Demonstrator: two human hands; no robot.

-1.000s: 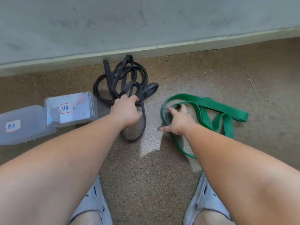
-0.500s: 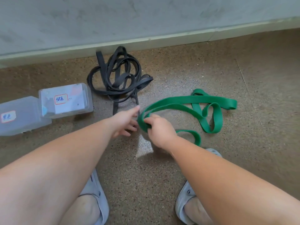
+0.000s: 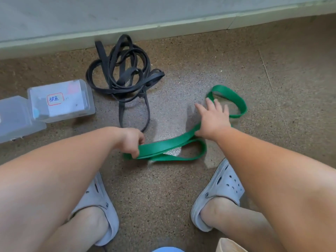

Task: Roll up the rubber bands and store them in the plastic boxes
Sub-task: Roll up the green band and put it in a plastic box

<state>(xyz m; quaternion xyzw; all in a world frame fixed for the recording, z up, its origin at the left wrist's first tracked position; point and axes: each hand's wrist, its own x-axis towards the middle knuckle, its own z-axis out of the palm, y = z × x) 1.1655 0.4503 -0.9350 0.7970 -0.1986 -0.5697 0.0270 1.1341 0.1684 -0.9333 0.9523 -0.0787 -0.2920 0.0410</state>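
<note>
Green band (image 3: pixel 163 149) lies on the floor (image 3: pixel 160 193), left hand (image 3: pixel 131 142) clenched round one end, right hand (image 3: pixel 212 120) spread flat over it, thumb maybe hooked under. I'd pull it straight and untwisted before rolling tight.

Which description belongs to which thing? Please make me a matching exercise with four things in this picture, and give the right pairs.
Things
1. green band
2. black band
3. labelled box
4. right hand

Descriptions
A. fingers straight and spread
B. tangled heap near the wall, untouched
C. gripped by the left hand
D. stands beside a second box

Pairs: 1-C, 2-B, 3-D, 4-A
</note>
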